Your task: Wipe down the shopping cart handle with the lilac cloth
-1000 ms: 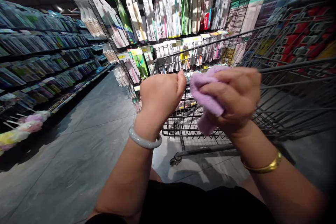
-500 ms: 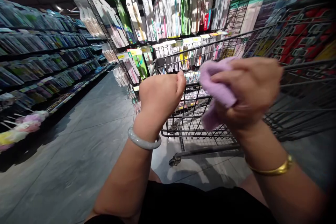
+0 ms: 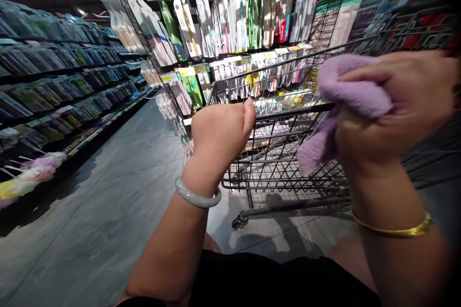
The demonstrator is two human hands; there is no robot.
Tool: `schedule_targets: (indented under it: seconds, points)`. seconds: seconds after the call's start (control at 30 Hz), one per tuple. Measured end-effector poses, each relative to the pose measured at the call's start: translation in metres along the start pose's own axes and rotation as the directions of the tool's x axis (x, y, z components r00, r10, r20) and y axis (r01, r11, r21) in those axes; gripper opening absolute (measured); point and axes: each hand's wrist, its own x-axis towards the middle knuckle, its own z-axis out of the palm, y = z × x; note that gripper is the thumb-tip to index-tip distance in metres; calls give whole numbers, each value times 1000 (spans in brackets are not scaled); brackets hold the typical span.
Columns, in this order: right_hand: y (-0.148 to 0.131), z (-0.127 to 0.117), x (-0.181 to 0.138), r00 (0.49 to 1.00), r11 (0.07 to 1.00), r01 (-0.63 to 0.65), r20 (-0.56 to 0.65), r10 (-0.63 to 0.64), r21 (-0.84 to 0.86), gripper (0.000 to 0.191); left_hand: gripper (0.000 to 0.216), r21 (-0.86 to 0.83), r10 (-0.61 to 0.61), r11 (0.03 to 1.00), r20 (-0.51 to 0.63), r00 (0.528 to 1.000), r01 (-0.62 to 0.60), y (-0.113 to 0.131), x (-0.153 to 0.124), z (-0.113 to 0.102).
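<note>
My left hand (image 3: 220, 135) is closed in a fist on the handle bar of a black wire shopping cart (image 3: 281, 163), at the bar's left end. It wears a pale bangle at the wrist. My right hand (image 3: 396, 105) is closed on a bunched lilac cloth (image 3: 342, 105) and presses it against the cart's handle bar toward the right side. A gold bangle sits on my right wrist. Part of the cloth hangs below the bar.
Racks of hanging packaged goods (image 3: 230, 24) stand just beyond the cart. Long shelves (image 3: 54, 86) line the left of the aisle, with fluffy dusters (image 3: 32, 172) at their foot. Grey tiled floor (image 3: 108, 211) stretches ahead on the left.
My right hand has slid the lilac cloth rightward along the cart's handle bar, away from my left hand. My left hand has stayed put on the bar.
</note>
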Motion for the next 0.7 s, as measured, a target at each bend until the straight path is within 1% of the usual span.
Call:
schedule_targets:
  seconds: [0.03, 0.1, 0.17, 0.23, 0.27, 0.33, 0.4, 0.47, 0.5, 0.57, 0.63, 0.7]
  points:
    - [-9, 5, -4, 999, 998, 36, -12, -37, -43, 11, 65, 0, -1, 1000, 5, 1000, 1, 0, 0, -1]
    - [-29, 16, -13, 994, 989, 113, 9, -112, -96, 14, 64, 3, -9, 1000, 20, 1000, 9, 0, 1, -2]
    - [-44, 21, -17, 982, 981, 183, 53, -180, -64, 14, 64, 10, -16, 1000, 34, 999, 15, -2, 0, -4]
    - [-47, 20, -16, 966, 968, 249, 68, -248, -19, 15, 64, 18, -22, 1000, 44, 999, 21, -4, 0, -5]
    - [-44, 18, -12, 965, 967, 256, 59, -256, -5, 15, 64, 19, -26, 999, 48, 998, 25, -5, -1, -5]
    - [-31, 9, -3, 982, 982, 188, 26, -188, 5, 14, 65, 16, -35, 999, 53, 998, 34, -7, -3, -6]
    - [-18, 1, 5, 998, 998, 68, -17, -68, 2, 10, 66, 17, -39, 999, 55, 998, 38, -10, -4, -7]
    - [-11, -3, 11, 999, 1000, -20, -41, 20, 1, 11, 65, 32, -50, 998, 61, 997, 48, -13, -5, -9]
    - [-12, -3, 11, 999, 999, -32, -31, 32, 0, 12, 65, 40, -56, 998, 69, 996, 54, -15, -6, -10]
    - [-22, 2, 7, 1000, 1000, -18, -6, 18, -12, 9, 65, 52, -69, 997, 96, 993, 65, -19, -6, -13]
    - [-41, 11, -2, 999, 998, 44, 13, -43, -34, 11, 65, 52, -74, 996, 130, 989, 68, -24, -7, -18]
    - [-60, 19, -12, 989, 990, 132, 67, -129, -39, 14, 64, 41, -91, 995, 160, 983, 86, -27, -8, -25]
